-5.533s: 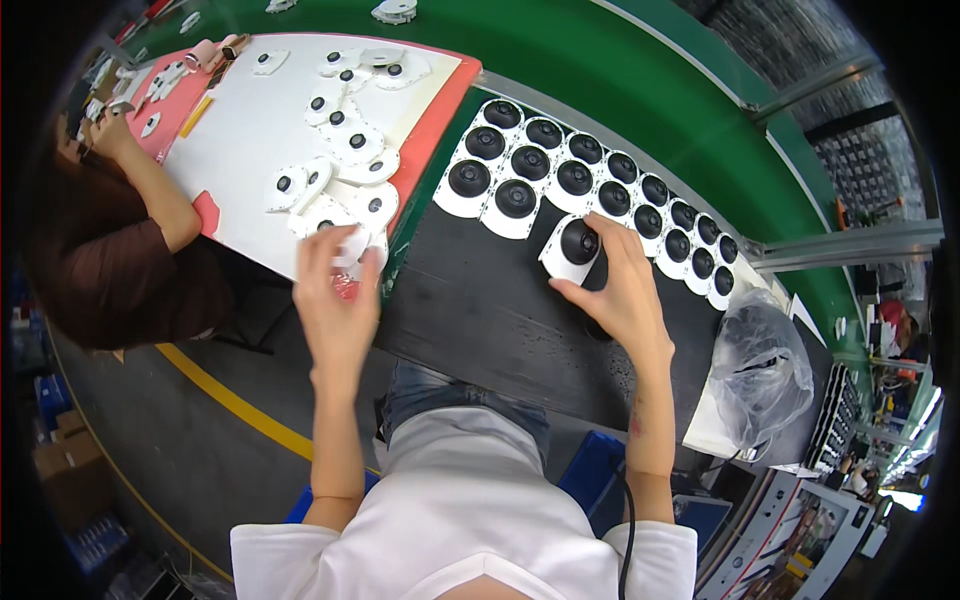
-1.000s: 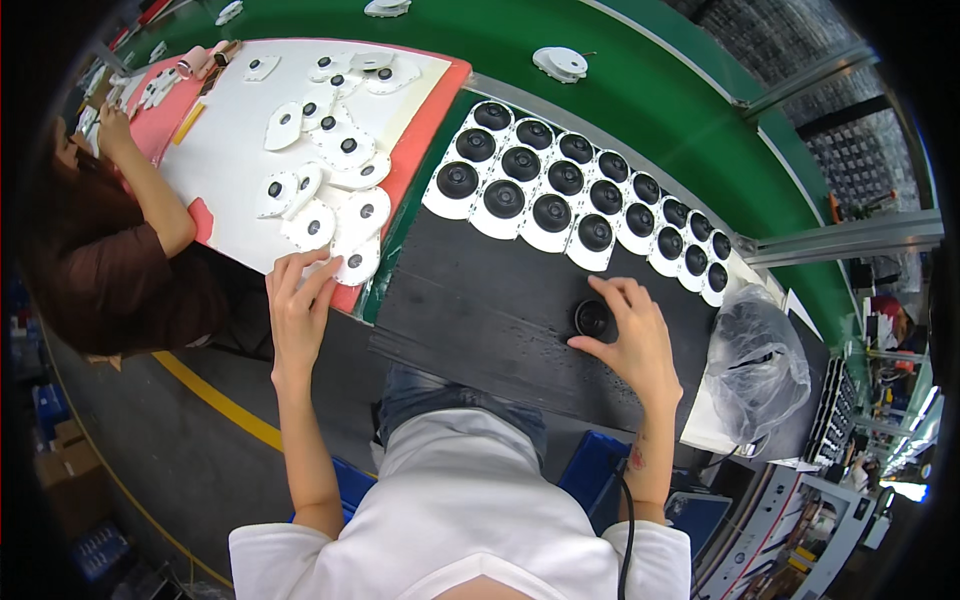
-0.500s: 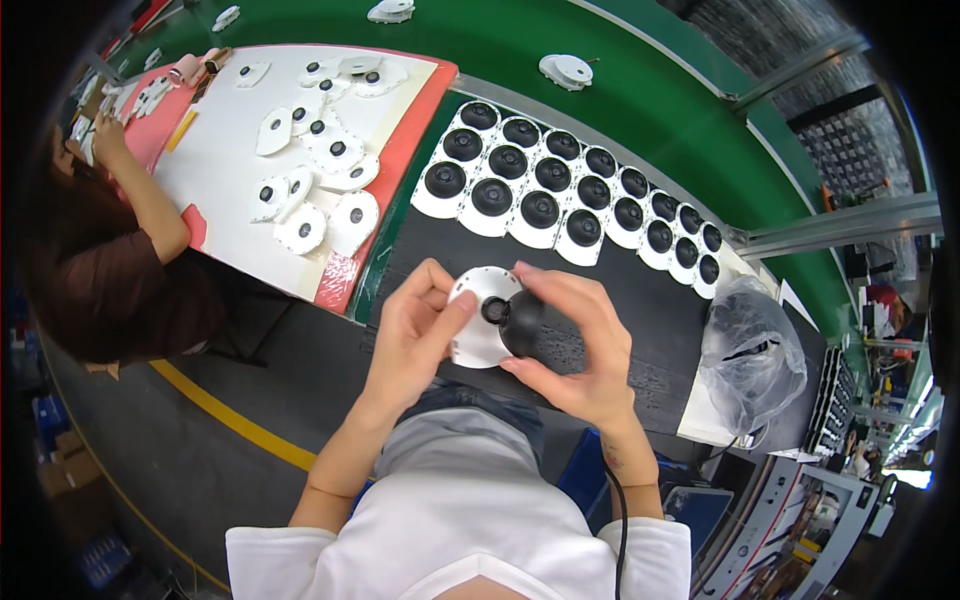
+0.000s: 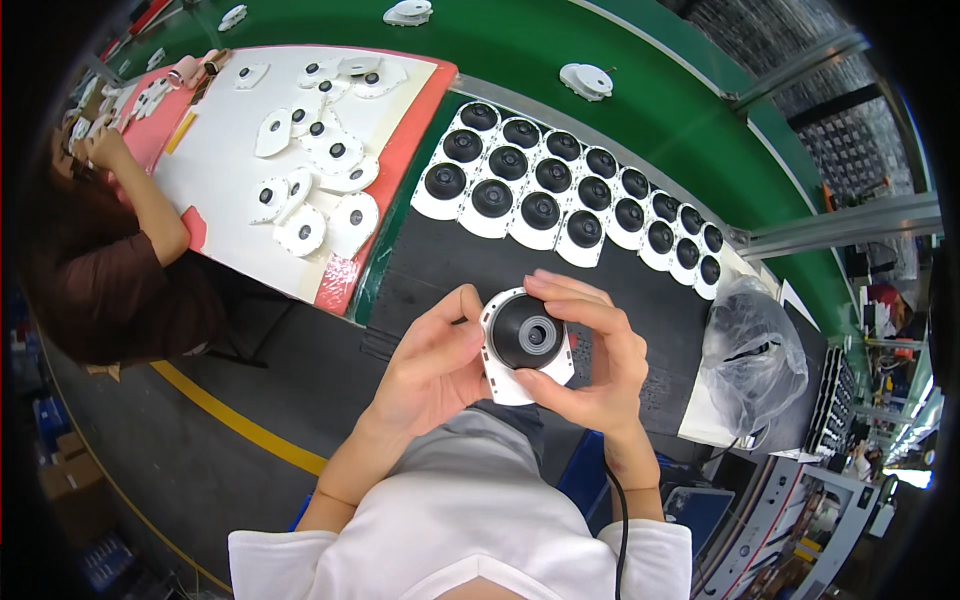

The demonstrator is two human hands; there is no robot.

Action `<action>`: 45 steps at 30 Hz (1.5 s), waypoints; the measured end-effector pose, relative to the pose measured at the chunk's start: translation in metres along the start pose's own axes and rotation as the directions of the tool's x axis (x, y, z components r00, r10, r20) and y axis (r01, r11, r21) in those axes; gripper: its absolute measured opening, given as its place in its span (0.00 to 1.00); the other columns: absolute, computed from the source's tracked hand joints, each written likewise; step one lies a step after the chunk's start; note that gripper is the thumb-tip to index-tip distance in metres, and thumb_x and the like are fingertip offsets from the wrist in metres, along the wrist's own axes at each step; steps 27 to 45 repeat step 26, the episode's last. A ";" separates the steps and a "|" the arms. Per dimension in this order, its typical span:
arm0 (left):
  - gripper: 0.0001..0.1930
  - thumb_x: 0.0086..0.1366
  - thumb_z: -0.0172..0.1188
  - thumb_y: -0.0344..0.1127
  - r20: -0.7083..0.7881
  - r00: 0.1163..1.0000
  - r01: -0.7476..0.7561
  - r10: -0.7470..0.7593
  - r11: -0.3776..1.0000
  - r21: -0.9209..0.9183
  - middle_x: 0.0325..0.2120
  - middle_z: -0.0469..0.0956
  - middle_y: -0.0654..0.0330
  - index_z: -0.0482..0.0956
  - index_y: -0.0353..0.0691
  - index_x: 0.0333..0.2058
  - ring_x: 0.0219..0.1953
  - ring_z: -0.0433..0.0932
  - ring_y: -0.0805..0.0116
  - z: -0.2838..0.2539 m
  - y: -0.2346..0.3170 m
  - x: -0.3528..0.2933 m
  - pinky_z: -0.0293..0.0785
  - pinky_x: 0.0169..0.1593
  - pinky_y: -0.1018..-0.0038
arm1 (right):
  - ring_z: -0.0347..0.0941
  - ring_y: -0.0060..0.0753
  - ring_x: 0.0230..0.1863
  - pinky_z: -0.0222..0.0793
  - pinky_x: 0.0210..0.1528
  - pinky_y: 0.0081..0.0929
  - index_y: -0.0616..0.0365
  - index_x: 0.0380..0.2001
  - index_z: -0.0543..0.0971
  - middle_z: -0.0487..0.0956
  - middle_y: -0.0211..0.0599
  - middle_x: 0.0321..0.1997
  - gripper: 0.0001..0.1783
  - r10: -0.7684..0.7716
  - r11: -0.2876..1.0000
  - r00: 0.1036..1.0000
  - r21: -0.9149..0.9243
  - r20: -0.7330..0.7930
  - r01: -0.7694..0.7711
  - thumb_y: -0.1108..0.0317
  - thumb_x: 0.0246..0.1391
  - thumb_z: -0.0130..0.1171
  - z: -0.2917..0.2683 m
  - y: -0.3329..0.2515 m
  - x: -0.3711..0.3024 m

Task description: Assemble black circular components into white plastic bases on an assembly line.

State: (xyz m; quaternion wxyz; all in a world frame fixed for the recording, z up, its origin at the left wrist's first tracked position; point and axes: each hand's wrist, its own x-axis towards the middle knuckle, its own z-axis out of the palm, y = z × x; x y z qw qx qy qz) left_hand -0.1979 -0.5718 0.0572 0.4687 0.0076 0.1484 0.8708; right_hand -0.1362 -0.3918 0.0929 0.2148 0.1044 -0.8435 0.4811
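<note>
Above my lap I hold a white camera-like part, a flat plate [image 4: 504,384] with slots along its rim. A black domed cover [image 4: 511,327] sits on it, grey rings and a dark lens [image 4: 537,337] showing at its right side. My left hand [image 4: 432,362] is closed on the plate's left edge, with some fingertips hidden behind. My right hand [image 4: 598,362] grips from the right, its thumb at the dome's lower edge and its fingers along the upper edge. Whether the dome lies fully flush with the plate I cannot tell.
Several finished-looking black-domed white parts [image 4: 540,210] stand in rows on the dark bench mat [image 4: 440,260]. To the left, a white table [image 4: 225,180] carries loose plates beside a seated co-worker [image 4: 120,270]. A clear plastic bag [image 4: 752,355] lies right; a green conveyor [image 4: 480,45] runs behind.
The black dome, held tilted beside the plate's centre before, now covers the plate with its ringed lens facing up. Both hands have shifted with the part. White pieces on the conveyor moved right.
</note>
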 end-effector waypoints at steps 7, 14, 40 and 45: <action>0.22 0.69 0.56 0.38 0.137 0.991 -0.011 0.000 0.997 0.081 0.53 0.73 0.48 0.64 0.31 0.56 0.55 0.76 0.60 -0.015 -0.007 -0.001 0.76 0.56 0.63 | 0.74 0.46 0.48 0.75 0.42 0.29 0.59 0.47 0.82 0.76 0.43 0.51 0.27 0.092 0.989 0.995 -0.122 0.026 -0.088 0.72 0.37 0.72 -0.007 -0.026 0.006; 0.32 0.66 0.61 0.40 0.097 0.991 -0.107 0.088 0.970 0.220 0.54 0.72 0.49 0.60 0.28 0.62 0.54 0.77 0.63 0.003 -0.006 -0.002 0.76 0.55 0.69 | 0.72 0.41 0.43 0.72 0.38 0.30 0.60 0.45 0.82 0.77 0.39 0.45 0.28 0.013 0.985 0.992 -0.172 0.126 0.009 0.68 0.34 0.75 -0.014 -0.028 0.010; 0.28 0.71 0.54 0.49 0.257 0.924 0.257 -0.282 0.958 0.125 0.46 0.77 0.55 0.69 0.26 0.55 0.46 0.80 0.71 -0.019 0.000 -0.004 0.78 0.47 0.76 | 0.77 0.39 0.45 0.67 0.47 0.33 0.61 0.44 0.83 0.81 0.37 0.47 0.26 -0.157 0.983 0.917 -0.034 0.367 0.181 0.60 0.41 0.71 -0.027 -0.027 0.016; 0.28 0.71 0.54 0.49 0.257 0.924 0.257 -0.282 0.958 0.125 0.46 0.77 0.55 0.69 0.26 0.55 0.46 0.80 0.71 -0.019 0.000 -0.004 0.78 0.47 0.76 | 0.77 0.39 0.45 0.67 0.47 0.33 0.61 0.44 0.83 0.81 0.37 0.47 0.26 -0.157 0.983 0.917 -0.034 0.367 0.181 0.60 0.41 0.71 -0.027 -0.027 0.016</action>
